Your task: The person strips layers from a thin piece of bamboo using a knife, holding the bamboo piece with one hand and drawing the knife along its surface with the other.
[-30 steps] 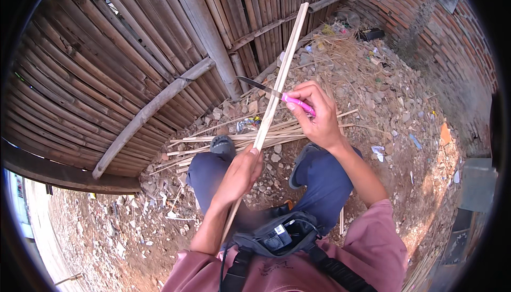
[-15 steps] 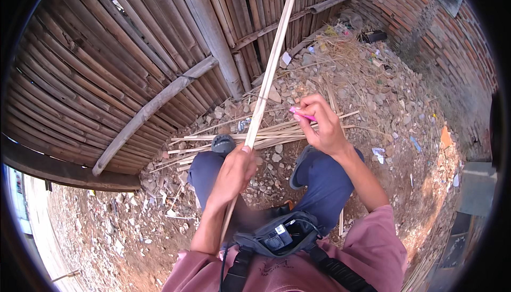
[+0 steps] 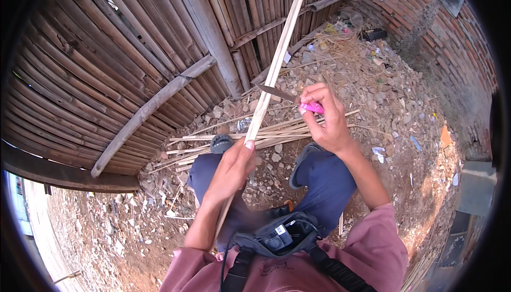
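Observation:
My left hand [image 3: 234, 167] is closed round a long pale bamboo strip [image 3: 276, 58], which slants up and away to the right. The strip's lower end runs back under my left forearm. In my right hand [image 3: 329, 119] is a knife [image 3: 312, 106] with a pink handle, pinched between thumb and fingers. Its dark, narrow blade points left and lies across the strip, well above my left hand. Whether the blade presses on the strip or only passes over it, I cannot tell. Below the strip, several cut bamboo strips [image 3: 287, 134] lie in a loose pile on the ground.
A bamboo-slat wall [image 3: 101, 63] rises at the left and far side, with a brick wall [image 3: 415, 10] at the right. Stones and litter cover the ground [image 3: 383, 100]. My bent knees [image 3: 327, 177] flank the pile's near side, and an open grey pouch [image 3: 279, 236] hangs at my waist.
The knife has turned in my right hand, so its blade now shows and crosses the strip. The strip's top end has shifted slightly to the right.

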`<control>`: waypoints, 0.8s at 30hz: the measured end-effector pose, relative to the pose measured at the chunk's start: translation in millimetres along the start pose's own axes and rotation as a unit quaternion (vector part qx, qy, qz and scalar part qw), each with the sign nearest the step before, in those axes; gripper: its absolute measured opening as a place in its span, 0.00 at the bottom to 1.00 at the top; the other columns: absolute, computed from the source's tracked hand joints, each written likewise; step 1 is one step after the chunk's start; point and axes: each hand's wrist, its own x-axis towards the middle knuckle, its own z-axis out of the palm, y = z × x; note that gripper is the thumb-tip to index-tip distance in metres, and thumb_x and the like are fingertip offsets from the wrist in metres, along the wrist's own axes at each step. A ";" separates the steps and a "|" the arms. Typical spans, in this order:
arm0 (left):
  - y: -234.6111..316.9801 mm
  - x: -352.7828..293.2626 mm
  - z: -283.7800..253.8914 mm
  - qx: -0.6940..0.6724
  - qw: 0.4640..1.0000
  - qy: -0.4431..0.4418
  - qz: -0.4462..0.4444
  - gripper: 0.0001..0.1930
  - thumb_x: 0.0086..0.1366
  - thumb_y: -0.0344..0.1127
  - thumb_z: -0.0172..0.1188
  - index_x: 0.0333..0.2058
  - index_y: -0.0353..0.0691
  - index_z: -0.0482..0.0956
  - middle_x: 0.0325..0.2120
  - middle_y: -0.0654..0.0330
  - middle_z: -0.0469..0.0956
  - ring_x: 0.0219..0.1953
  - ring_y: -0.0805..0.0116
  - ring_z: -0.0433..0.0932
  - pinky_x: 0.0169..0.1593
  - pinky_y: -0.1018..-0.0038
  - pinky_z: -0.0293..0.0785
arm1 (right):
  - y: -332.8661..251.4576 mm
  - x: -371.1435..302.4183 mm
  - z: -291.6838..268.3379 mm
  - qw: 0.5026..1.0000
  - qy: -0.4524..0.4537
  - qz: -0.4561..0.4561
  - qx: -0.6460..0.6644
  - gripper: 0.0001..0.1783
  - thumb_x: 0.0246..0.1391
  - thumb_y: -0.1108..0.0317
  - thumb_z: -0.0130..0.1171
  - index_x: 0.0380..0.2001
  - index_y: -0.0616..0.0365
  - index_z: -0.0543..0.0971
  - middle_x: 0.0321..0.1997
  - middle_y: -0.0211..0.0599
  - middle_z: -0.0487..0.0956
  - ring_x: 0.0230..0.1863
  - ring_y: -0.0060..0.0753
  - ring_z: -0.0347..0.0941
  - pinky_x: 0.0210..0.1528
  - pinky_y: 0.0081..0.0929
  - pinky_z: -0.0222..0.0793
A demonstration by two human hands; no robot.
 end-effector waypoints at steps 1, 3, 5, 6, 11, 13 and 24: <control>1.7 -0.1 3.3 0.009 1.000 0.004 0.015 0.22 0.86 0.53 0.40 0.36 0.44 0.66 0.20 0.69 0.64 0.13 0.82 0.59 0.15 0.81 0.58 | -7.5 4.2 3.1 1.000 -0.015 -0.013 -0.010 0.09 0.63 0.78 0.64 0.43 0.62 0.75 0.44 0.44 0.80 0.41 0.37 0.83 0.44 0.34 0.77; 0.2 -0.9 4.0 0.040 0.999 0.019 0.025 0.20 0.86 0.51 0.42 0.38 0.42 0.68 0.21 0.69 0.65 0.16 0.80 0.61 0.20 0.78 0.60 | -8.8 5.6 11.4 0.998 -0.043 -0.027 -0.025 0.09 0.65 0.70 0.66 0.42 0.60 0.76 0.38 0.44 0.83 0.40 0.42 0.85 0.42 0.39 0.78; 1.9 -3.5 7.4 0.090 0.993 0.058 0.055 0.19 0.86 0.49 0.46 0.39 0.41 0.69 0.21 0.67 0.67 0.19 0.78 0.62 0.24 0.75 0.62 | -8.9 6.4 16.3 0.996 -0.067 -0.037 -0.048 0.11 0.65 0.68 0.68 0.42 0.60 0.76 0.36 0.42 0.83 0.38 0.44 0.85 0.42 0.40 0.78; 2.5 -4.2 9.1 0.114 0.988 0.077 0.070 0.18 0.85 0.48 0.47 0.39 0.40 0.69 0.21 0.66 0.67 0.20 0.77 0.63 0.26 0.74 0.63 | -8.9 6.6 19.0 0.994 -0.079 -0.041 -0.059 0.12 0.65 0.66 0.69 0.41 0.60 0.77 0.35 0.42 0.83 0.37 0.44 0.85 0.41 0.40 0.78; 0.7 -3.4 9.8 0.197 0.969 0.133 0.067 0.15 0.81 0.41 0.55 0.45 0.31 0.74 0.21 0.47 0.79 0.24 0.48 0.82 0.31 0.56 0.73 | -5.7 5.8 36.5 0.997 -0.056 -0.045 -0.036 0.12 0.64 0.64 0.70 0.40 0.58 0.78 0.34 0.38 0.83 0.32 0.45 0.84 0.34 0.41 0.78; -4.8 1.2 10.1 0.213 0.964 0.142 0.071 0.14 0.81 0.40 0.56 0.44 0.31 0.73 0.21 0.45 0.80 0.24 0.44 0.83 0.31 0.54 0.73 | 3.2 0.5 43.0 0.996 -0.073 -0.040 -0.039 0.11 0.64 0.64 0.71 0.38 0.57 0.79 0.34 0.37 0.84 0.31 0.44 0.84 0.31 0.40 0.77; -12.5 14.1 8.6 0.214 0.967 0.136 0.037 0.15 0.80 0.40 0.57 0.42 0.31 0.70 0.20 0.39 0.78 0.26 0.32 0.81 0.30 0.49 0.72 | 28.8 7.5 51.0 0.994 -0.099 -0.041 -0.002 0.11 0.63 0.65 0.72 0.33 0.59 0.81 0.30 0.38 0.84 0.29 0.43 0.85 0.29 0.38 0.76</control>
